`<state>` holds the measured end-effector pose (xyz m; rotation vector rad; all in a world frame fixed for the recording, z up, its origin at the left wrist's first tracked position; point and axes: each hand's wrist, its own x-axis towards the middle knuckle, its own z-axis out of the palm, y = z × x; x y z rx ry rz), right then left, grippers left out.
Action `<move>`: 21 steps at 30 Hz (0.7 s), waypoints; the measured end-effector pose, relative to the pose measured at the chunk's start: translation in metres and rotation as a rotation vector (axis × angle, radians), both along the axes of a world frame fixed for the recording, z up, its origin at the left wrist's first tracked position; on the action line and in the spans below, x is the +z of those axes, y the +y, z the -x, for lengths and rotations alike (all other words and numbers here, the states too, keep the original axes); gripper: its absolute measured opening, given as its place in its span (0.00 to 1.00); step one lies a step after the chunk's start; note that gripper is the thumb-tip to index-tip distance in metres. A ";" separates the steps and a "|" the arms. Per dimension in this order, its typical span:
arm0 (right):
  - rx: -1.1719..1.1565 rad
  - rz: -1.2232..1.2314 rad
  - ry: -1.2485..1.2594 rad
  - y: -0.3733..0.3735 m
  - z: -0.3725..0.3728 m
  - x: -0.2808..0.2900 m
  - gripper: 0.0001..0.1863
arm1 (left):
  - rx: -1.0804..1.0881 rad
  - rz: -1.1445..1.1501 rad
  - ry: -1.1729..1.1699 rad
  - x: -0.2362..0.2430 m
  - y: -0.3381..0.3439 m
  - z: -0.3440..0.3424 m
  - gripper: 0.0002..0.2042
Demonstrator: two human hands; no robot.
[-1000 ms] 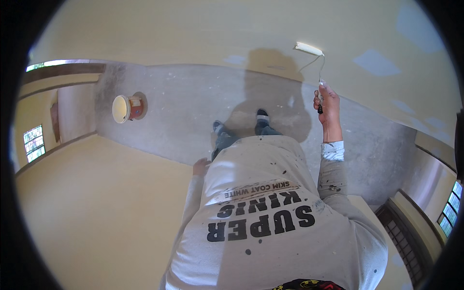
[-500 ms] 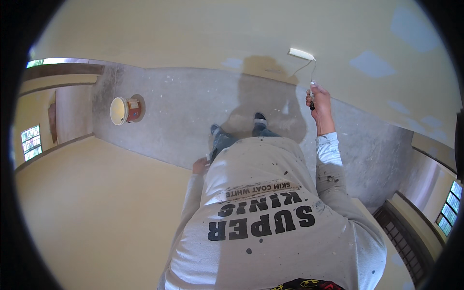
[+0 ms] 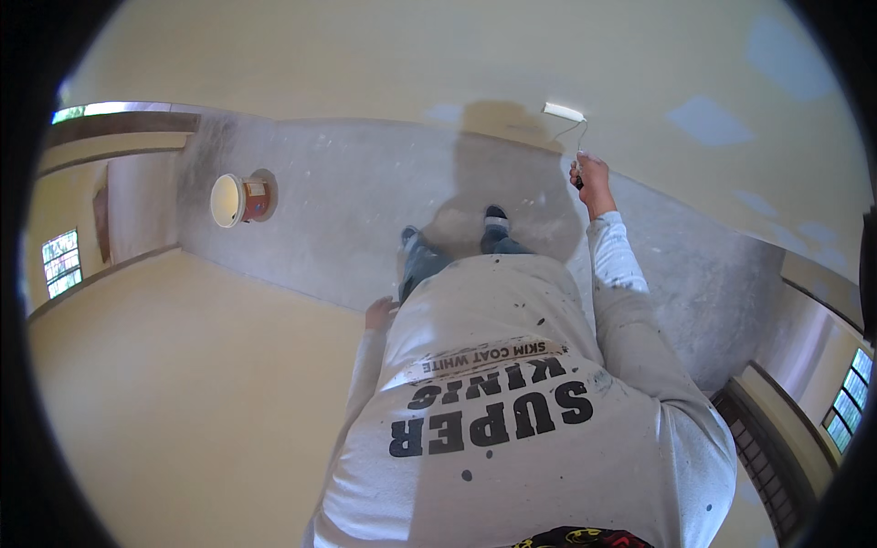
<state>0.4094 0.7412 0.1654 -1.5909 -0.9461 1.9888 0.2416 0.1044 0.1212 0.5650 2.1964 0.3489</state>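
My right hand (image 3: 594, 178) is wrapped round the handle of a small paint roller (image 3: 564, 112), with my arm stretched forward. The white roller sleeve is against the cream wall (image 3: 365, 64), just to the right of my head's shadow, and its thin wire frame runs down to my grip. My left hand (image 3: 379, 313) hangs low at my side by my leg, holding nothing that I can see; its fingers are loosely stretched and partly hidden by my shirt.
A paint bucket (image 3: 239, 201) with a white rim stands on the grey floor (image 3: 338, 183) to the left. Pale patches (image 3: 709, 121) mark the wall at the right. Another cream wall (image 3: 201, 365) lies behind me at the left. A dark grille (image 3: 763, 452) is at the lower right.
The roller has moved slightly down the wall and a little left. My right hand has shifted left and farther forward with it. My left hand stays at my side.
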 end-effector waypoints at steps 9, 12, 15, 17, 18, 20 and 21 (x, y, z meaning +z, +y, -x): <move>0.027 -0.030 0.062 -0.033 -0.001 0.098 0.07 | 0.540 -0.162 -0.383 -0.002 -0.025 -0.006 0.19; 0.033 -0.061 0.117 -0.050 0.007 0.149 0.08 | 0.236 -0.116 -0.192 -0.018 -0.035 0.000 0.19; 0.026 -0.075 0.131 -0.054 0.012 0.153 0.09 | 0.030 -0.144 -0.020 -0.027 -0.027 0.005 0.20; 0.030 -0.074 0.117 -0.047 0.010 0.145 0.08 | 0.188 -0.197 -0.106 -0.024 -0.006 0.005 0.20; 0.033 -0.069 0.106 -0.041 0.008 0.132 0.08 | 0.418 -0.242 -0.236 -0.018 0.006 0.003 0.20; 0.043 -0.062 0.096 -0.039 0.009 0.135 0.07 | 0.780 -0.262 -0.427 -0.006 0.025 0.000 0.20; 0.044 -0.066 0.091 -0.039 0.008 0.146 0.07 | 0.778 -0.250 -0.401 0.002 0.031 -0.001 0.20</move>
